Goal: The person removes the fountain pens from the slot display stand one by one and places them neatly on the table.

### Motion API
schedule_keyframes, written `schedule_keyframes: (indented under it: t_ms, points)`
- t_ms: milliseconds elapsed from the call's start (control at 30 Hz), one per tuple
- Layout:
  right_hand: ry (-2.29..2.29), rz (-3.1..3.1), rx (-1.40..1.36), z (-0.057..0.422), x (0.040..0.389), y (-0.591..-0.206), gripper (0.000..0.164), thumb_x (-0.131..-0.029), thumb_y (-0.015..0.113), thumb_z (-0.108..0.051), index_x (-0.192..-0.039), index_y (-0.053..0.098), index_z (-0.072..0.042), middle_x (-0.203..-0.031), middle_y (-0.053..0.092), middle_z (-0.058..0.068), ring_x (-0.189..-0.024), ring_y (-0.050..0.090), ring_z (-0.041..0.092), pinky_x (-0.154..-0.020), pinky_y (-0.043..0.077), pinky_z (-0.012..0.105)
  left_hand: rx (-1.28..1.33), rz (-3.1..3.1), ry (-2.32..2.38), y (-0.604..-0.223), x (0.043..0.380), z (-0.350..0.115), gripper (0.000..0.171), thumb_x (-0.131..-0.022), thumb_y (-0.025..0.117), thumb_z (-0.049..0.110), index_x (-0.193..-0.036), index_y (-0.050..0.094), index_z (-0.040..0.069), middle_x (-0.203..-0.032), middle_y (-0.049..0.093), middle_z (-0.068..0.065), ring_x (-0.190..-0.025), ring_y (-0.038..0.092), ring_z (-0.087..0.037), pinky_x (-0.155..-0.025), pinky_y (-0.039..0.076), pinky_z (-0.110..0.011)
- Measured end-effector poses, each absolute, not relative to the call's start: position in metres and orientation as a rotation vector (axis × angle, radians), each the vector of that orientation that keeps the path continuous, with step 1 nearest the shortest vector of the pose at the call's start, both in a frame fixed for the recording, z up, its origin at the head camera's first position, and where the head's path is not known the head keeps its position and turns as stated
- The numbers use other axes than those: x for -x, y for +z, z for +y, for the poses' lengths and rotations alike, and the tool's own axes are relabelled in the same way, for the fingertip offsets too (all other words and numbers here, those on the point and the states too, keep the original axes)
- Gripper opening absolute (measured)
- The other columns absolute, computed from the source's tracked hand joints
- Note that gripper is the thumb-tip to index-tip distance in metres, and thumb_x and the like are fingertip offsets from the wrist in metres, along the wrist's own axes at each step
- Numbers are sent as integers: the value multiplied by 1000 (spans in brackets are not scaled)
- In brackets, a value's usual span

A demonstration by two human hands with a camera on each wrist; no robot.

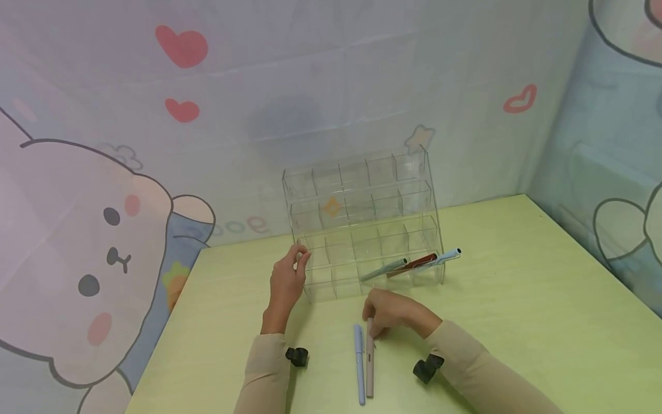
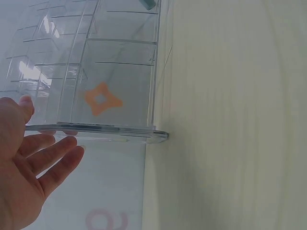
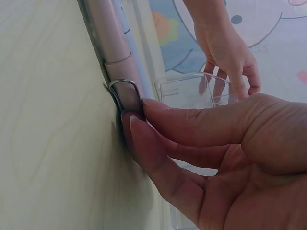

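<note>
A clear acrylic rack (image 1: pixel 364 230) with stepped rows of small compartments stands at the back of the table. My left hand (image 1: pixel 287 280) holds its left side panel, thumb on one face and fingers on the other, as the left wrist view shows. My right hand (image 1: pixel 390 313) pinches the clip end of a capped pink pen (image 1: pixel 369 368) between thumb and forefinger. That pen has a wire clip and lies along the table. Close beside it on the left lies a light blue-violet pen (image 1: pixel 359 362).
In the rack's bottom row lean a green pen (image 1: pixel 385 269), a dark red pen (image 1: pixel 414 264) and a pale blue pen (image 1: pixel 446 257), all tilted right. A printed cloth (image 1: pixel 233 144) hangs behind the pale yellow-green table (image 1: pixel 517 322).
</note>
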State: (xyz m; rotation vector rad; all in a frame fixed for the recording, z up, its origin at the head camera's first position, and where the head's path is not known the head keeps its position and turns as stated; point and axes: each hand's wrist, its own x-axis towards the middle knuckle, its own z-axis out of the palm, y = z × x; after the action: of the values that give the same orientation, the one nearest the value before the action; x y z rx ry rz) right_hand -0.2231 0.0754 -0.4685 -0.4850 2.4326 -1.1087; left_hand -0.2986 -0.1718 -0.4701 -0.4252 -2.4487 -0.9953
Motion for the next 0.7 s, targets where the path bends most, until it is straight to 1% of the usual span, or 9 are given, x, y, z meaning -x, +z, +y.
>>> schedule_keyframes:
  t_ms: [200,367,433,500,567,700]
  points:
    - [-1098,2437,485,75,224,-467,27,-73,77,14,-98,73,4,-83,68,6,-64,66,17,-62,53,33,428,-2447,-998,-470,300,-172,16,-105,54,32,-106,60,18,-121,67,-24,-65,73,-27,-44,41,-33]
    - [-1070,2447,529,76,224,-467,25,-74,78,12,-97,73,3,-82,67,4,-65,63,15,-61,51,31,429,-2441,-989,-471,303,-172,17,-105,53,34,-106,61,18,-120,67,-23,-70,74,-29,-47,45,-38]
    - [-1063,2444,545,76,224,-468,25,-74,78,12,-96,73,3,-81,66,3,-66,62,15,-61,50,31,429,-2441,-989,-471,303,-172,18,-105,53,35,-106,61,19,-121,67,-23,-72,74,-30,-48,46,-38]
    - [-1061,2438,560,75,225,-469,24,-75,78,13,-96,73,2,-82,66,3,-67,61,15,-61,50,31,428,-2444,-993,-471,303,-172,19,-105,52,36,-106,60,19,-121,67,-23,-71,74,-29,-47,44,-36]
    - [-1056,2433,576,74,225,-470,25,-75,78,12,-97,74,2,-85,66,4,-68,61,15,-61,50,31,426,-2446,-997,-471,302,-172,20,-106,52,37,-106,60,19,-120,67,-24,-66,73,-27,-45,42,-34]
    - [-1052,2429,588,73,226,-472,27,-75,80,11,-99,74,1,-92,68,4,-70,61,15,-64,50,32,430,-2441,-998,-472,301,-172,20,-105,53,36,-106,60,18,-119,67,-24,-64,73,-26,-45,42,-34]
